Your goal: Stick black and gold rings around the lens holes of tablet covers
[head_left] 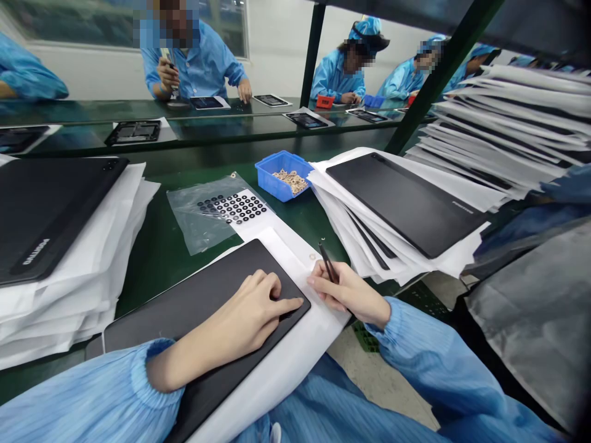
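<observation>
My left hand (258,307) rests on the back of a black tablet (203,314), its index finger stretched out towards the tablet's right edge. The tablet lies on a white paper sheet (295,271). My right hand (346,292) holds slim black tweezers (327,261), their tips pointing up and away from the tablet, just above the paper. A small round ring (313,256) lies on the paper near the tips. Beyond my hands, a sheet of black rubber rings (233,207) lies on a clear plastic bag (198,218).
A blue plastic bin (281,175) of small tan rings stands on the green bench. Paper-interleaved stacks of black tablets (60,227) (406,206) rise on both sides. Beyond a glass shelf, co-workers in blue smocks (194,64) (341,74) handle tablets. A grey bag (530,320) hangs at right.
</observation>
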`<state>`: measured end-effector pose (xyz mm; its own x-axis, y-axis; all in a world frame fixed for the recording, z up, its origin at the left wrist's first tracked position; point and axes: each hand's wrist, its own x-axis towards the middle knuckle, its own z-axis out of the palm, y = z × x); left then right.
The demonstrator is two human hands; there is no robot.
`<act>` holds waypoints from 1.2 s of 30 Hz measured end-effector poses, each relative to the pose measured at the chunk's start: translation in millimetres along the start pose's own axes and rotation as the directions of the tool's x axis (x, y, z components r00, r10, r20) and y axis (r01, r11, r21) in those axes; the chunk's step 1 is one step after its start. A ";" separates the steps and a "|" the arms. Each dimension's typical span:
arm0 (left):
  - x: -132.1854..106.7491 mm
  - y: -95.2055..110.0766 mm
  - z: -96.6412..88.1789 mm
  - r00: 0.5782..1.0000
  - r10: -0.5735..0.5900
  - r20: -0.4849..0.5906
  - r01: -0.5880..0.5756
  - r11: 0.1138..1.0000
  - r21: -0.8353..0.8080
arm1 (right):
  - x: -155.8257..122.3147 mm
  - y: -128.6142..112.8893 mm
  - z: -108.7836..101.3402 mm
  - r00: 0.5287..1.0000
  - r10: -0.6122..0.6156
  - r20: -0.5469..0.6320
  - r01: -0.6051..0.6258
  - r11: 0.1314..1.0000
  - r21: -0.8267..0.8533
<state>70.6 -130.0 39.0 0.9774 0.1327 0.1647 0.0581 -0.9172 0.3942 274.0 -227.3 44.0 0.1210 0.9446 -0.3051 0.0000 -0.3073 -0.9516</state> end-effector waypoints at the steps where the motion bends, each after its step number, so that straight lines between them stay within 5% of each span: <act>1: -0.2 1.3 0.0 1.000 0.009 0.013 -0.010 0.998 0.054 | -2.0 0.5 -2.0 0.999 -0.019 -0.027 0.017 0.998 -0.055; 6: -0.4 5.0 0.5 1.000 0.012 0.010 -0.012 0.999 0.053 | -3.3 1.1 -9.3 0.964 -0.227 -0.138 0.134 0.864 -0.485; 9: -1.0 -2.5 1.7 0.991 -0.091 -0.101 0.094 0.995 0.029 | 4.6 -2.2 -8.4 0.931 -0.321 -0.175 0.130 0.739 -0.661; 12: -3.4 -21.5 3.8 0.940 -0.200 -0.276 0.249 0.957 0.153 | 13.2 -5.8 -3.9 0.948 -0.271 -0.165 0.075 0.696 -0.714; 16: -5.1 -58.9 4.9 0.832 -0.344 -0.435 0.484 0.832 0.269 | 19.6 -13.9 1.9 0.956 -0.275 -0.099 0.124 0.689 -0.714; 21: -5.2 -91.8 -0.1 0.722 -0.489 -0.490 0.644 0.734 0.216 | 19.2 -26.4 8.1 0.950 -0.304 -0.066 0.187 0.728 -0.659; 24: -6.6 -97.3 -5.3 0.722 -0.522 -0.453 0.633 0.763 0.130 | 19.5 -25.0 10.9 0.954 -0.287 -0.087 0.187 0.795 -0.576; 30: -1.1 -82.0 -27.3 0.792 -0.489 -0.365 0.514 0.857 -0.032 | 20.5 -16.7 17.3 0.961 -0.232 -0.154 0.178 0.937 -0.300; 36: -0.7 -47.3 -53.4 0.759 -0.557 -0.337 0.543 0.827 -0.144 | 20.4 -14.7 18.0 0.967 -0.215 -0.135 0.194 0.969 -0.154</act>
<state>56.3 -66.7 68.5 0.6408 0.7382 0.2106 0.5497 -0.6327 0.5454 258.6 -201.5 51.1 0.2512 0.9641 -0.0857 0.1759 -0.1325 -0.9754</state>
